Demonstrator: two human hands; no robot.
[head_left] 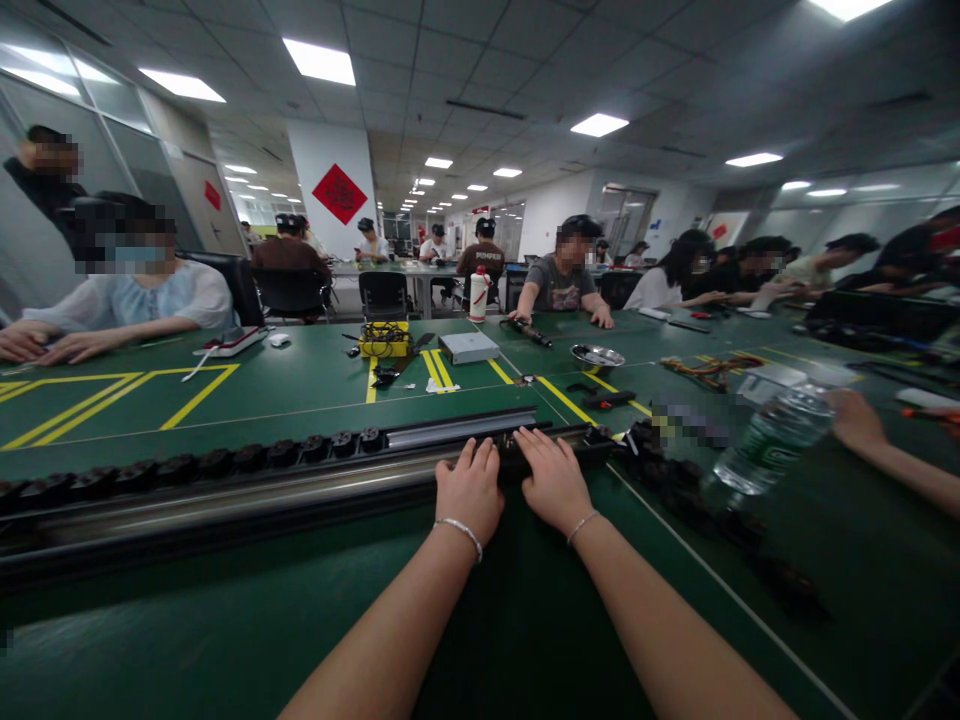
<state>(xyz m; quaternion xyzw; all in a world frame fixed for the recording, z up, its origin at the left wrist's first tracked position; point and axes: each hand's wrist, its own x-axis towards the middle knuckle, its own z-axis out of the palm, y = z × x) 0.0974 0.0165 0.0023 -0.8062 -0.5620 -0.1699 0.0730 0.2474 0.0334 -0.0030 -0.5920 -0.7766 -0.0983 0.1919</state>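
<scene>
A long black rail with a shiny metal channel [300,488] lies across the green table in front of me. Over its right part rests my left hand [471,492], fingers stretched forward and the wrist bare but for a silver bracelet. My right hand [553,480] lies close beside it near the rail's right end, its fingers also extended. Both hands touch the rail, and what lies under the fingertips is hidden. Along the rail's far side runs a row of small black round parts [251,458], with a silver strip [457,428] to their right.
A water bottle [776,435] and another person's hand [859,422] are at right, near blurred black parts [667,465]. Farther back are a metal bowl [598,356], a grey box [469,347], a yellow box with cables [384,340] and a white bottle [478,297]. Several people sit around.
</scene>
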